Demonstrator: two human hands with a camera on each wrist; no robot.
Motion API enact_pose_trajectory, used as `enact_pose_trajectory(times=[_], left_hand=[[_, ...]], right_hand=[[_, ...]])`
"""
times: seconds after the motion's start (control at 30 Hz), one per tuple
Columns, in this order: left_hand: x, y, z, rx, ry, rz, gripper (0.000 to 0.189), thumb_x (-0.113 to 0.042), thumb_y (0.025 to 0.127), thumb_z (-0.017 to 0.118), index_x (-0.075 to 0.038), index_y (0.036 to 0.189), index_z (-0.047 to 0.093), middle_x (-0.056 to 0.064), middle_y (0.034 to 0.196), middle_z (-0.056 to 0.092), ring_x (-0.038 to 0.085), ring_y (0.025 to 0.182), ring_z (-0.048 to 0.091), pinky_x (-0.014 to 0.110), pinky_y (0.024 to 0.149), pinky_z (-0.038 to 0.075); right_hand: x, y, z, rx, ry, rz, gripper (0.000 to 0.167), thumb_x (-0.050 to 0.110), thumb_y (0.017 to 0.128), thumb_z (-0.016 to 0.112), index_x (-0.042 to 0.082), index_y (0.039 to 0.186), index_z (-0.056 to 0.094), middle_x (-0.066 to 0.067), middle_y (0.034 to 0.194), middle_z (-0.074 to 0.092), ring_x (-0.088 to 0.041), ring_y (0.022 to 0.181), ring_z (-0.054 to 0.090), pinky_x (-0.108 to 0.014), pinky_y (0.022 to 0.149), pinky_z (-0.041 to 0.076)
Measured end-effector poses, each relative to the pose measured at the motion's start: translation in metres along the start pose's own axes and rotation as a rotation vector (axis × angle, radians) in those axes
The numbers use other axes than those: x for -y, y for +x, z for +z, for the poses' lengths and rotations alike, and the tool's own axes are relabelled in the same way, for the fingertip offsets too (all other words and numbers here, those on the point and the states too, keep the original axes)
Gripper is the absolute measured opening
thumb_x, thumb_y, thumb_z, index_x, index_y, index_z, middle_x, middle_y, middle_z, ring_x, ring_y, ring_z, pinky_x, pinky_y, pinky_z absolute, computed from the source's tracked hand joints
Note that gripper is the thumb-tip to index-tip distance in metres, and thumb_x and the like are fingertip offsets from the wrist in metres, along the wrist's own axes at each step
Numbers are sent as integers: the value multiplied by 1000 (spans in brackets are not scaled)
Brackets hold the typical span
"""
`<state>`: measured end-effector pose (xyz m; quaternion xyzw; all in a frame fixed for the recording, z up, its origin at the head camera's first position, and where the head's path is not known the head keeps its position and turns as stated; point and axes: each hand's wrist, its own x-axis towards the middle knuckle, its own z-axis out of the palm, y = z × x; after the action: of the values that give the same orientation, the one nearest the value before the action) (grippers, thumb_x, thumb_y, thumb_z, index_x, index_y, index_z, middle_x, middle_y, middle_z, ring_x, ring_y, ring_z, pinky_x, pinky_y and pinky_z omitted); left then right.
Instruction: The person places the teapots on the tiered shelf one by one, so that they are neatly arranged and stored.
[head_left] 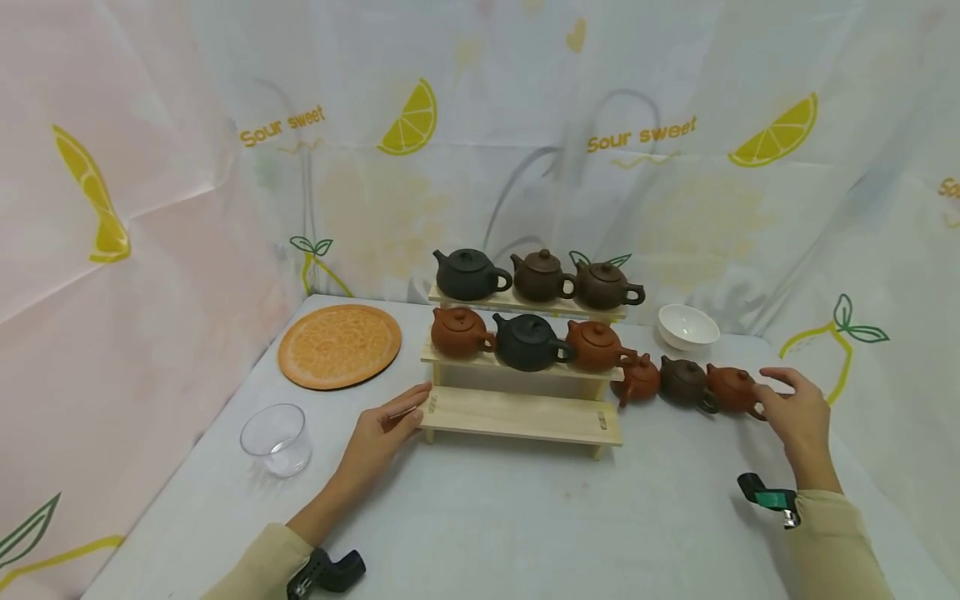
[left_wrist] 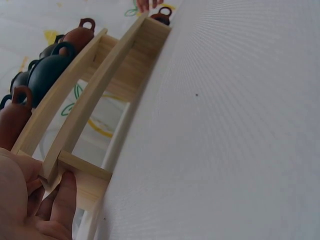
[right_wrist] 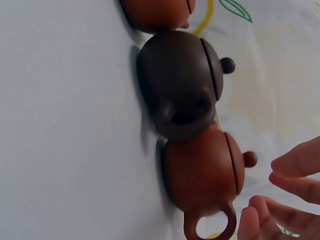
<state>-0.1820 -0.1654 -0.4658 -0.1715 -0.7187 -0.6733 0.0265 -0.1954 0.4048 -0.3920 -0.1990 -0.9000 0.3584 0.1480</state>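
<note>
- Head view: from where I stand, the left hand [head_left: 381,435] is at the near left corner of the wooden stand [head_left: 517,414], holding its lowest shelf by the end.
- Right of the stand, three teapots sit in a row on the white table [head_left: 675,517]: a small reddish teapot [head_left: 641,380] against the stand's side, a dark brown teapot [head_left: 682,383] in the middle, and the end teapot [head_left: 731,388], also reddish, farthest right.
- The right hand [head_left: 802,421] is poised over that last one. I take the step in hand to be reaching for it while the other hand steadies the stand.
- Left wrist view: fingers curl under the shelf end beside the stand's leg [left_wrist: 85,180], so that grip looks firm.
- Right wrist view: the right hand's fingers are parted and hold nothing; a gap shows between them and the knob [right_wrist: 250,159] of the end teapot.
- The next move, I judge, calls for bringing thumb and fingers together on the body or handle [right_wrist: 231,220], minding the dark brown teapot close beside it.
</note>
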Motion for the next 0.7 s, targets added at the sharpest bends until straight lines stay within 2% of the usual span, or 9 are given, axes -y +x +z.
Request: enact_pose_trajectory(times=[0.07,0.13,0.27,0.43,0.5,0.57,0.7], left_hand=[[0,0,0,1,3,1,39,-12,106,64,5,141,61,11,154,52,26,145,42,26,101,50],[-1,1,0,2,4,-1,39,-12,106,64,5,141,61,10,154,52,25,145,42,25,101,50],[-1,0,0,0,16,-2,39,-12,105,65,4,141,62,10,153,52,25,145,42,25,100,51],[-2,0,0,-4,21,-3,39,-12,105,65,4,140,62,9,153,53,25,143,44,26,99,52],[-2,0,1,-5,30,3,39,-13,105,65,4,140,63,10,153,53,25,143,44,25,99,52],[-1,0,1,-6,36,6,39,-13,105,66,4,140,63,10,152,54,26,144,44,24,99,51],[0,1,2,-16,45,15,38,-12,105,66,4,139,64,11,151,54,27,144,43,23,100,50]], right_hand=[[-4,2,-2,14,-26,7,48,19,102,54,-9,141,55,-34,141,53,-22,88,63,-19,57,44],[-9,3,-3,36,-17,24,48,19,103,53,-11,141,53,-35,143,51,-29,90,63,-19,57,45],[-19,6,-5,89,48,86,49,24,106,52,-13,138,52,-37,139,52,-17,81,58,-16,57,51],[-28,10,-6,127,90,145,48,26,107,52,-15,133,52,-36,128,55,-22,88,57,-17,58,53],[-31,11,-8,140,88,153,46,25,107,52,-15,130,53,-30,117,60,-21,85,58,-19,58,53],[-35,11,-9,159,108,148,44,23,108,52,-16,127,54,-19,104,66,-17,79,59,-22,57,54],[-43,13,-10,235,227,134,34,22,108,54,-10,111,62,3,84,67,-9,68,62,-26,59,57]])
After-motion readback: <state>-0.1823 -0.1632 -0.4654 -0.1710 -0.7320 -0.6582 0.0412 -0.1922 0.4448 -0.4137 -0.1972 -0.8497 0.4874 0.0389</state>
